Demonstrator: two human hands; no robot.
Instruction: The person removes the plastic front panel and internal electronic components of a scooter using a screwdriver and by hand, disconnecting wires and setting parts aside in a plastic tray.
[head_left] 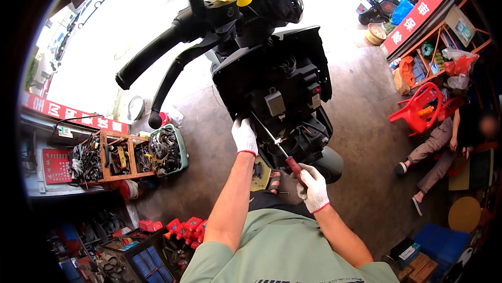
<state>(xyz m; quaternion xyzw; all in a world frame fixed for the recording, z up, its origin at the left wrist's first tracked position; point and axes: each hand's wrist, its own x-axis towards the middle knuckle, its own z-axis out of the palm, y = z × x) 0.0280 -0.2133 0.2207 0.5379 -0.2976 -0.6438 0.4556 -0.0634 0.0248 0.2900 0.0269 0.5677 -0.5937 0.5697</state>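
In front of me stands a black electric scooter [272, 68] with its front panel off and its inner parts bare. My right hand [314, 188], in a white glove, is closed round the dark red handle of a long screwdriver [294, 166]. Its metal shaft points up and left, into the scooter's open front. My left hand [244, 136], also gloved, is at the left edge of the black panel [238, 95], fingers bent against it near the screwdriver's far end. A silver box-shaped part [274, 103] sits inside the opening. The screwdriver's tip is hard to make out.
A handlebar grip [146, 58] and lever jut out at upper left. Wooden tool bins [107, 157] and a green crate [183, 149] of parts stand left. Red bottles [188, 229] are at lower left. Right, a person [436, 147] sits near a red plastic chair [421, 108].
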